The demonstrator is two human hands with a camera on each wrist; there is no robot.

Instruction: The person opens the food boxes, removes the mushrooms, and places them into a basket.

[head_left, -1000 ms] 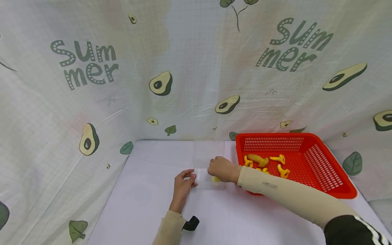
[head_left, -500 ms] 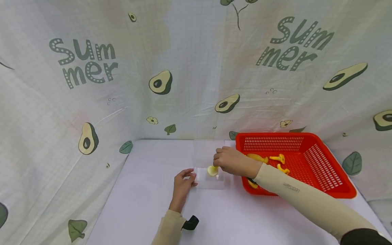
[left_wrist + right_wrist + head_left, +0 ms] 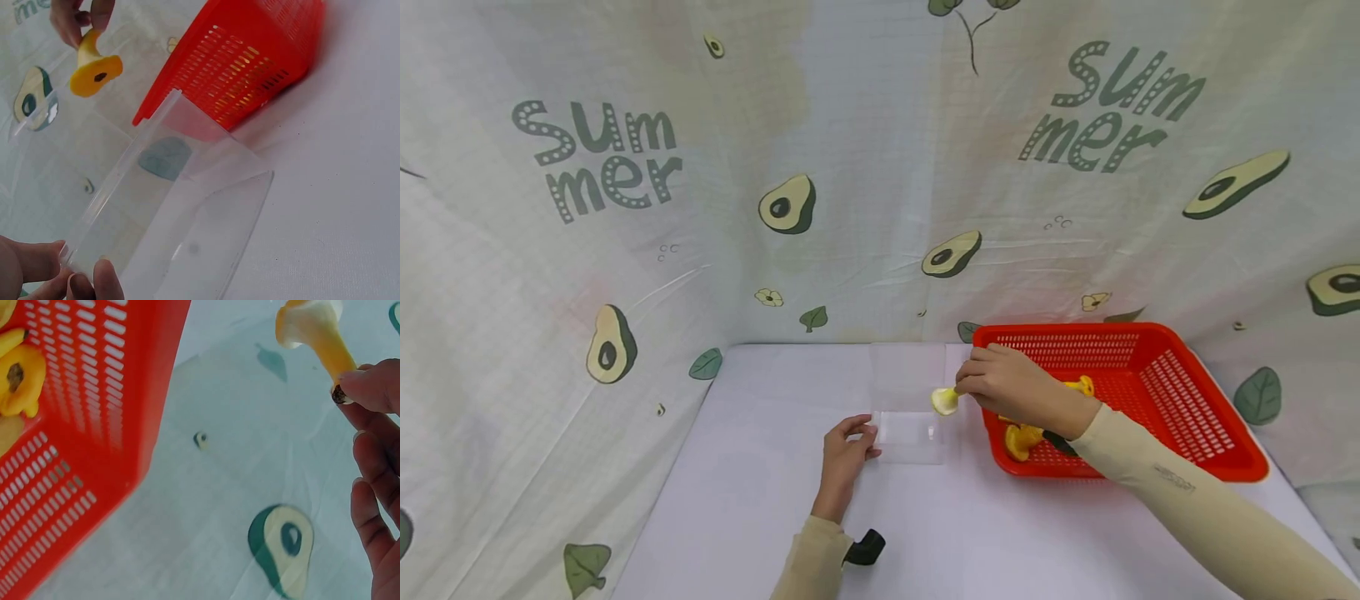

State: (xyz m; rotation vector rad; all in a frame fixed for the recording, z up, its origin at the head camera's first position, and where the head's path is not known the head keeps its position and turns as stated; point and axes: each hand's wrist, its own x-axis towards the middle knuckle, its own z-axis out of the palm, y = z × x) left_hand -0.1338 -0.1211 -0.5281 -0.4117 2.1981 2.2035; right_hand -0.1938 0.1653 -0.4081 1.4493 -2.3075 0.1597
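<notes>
My right hand (image 3: 1011, 383) pinches a yellow mushroom (image 3: 944, 401) by the end of its stem, between thumb and finger. In the head view the mushroom hangs cap-first, just right of a clear plastic box (image 3: 910, 437) and near the red basket's left rim. The right wrist view shows the stem's dark tip at the thumb and the pale cap (image 3: 306, 322). My left hand (image 3: 842, 458) pinches the box's left edge, and the left wrist view shows fingertips on both sides of that clear wall (image 3: 206, 231).
A red perforated basket (image 3: 1217, 400) stands at the right, holding several yellow mushrooms (image 3: 1021, 442), partly hidden by my right arm. Behind the box lies a clear flat panel (image 3: 910, 367), perhaps its lid. A printed curtain (image 3: 865, 167) closes off the white table's (image 3: 760, 500) back and sides.
My right hand has moved from over the box to the right and away, carrying the mushroom up and clear of it. My left hand stays at the box's edge.
</notes>
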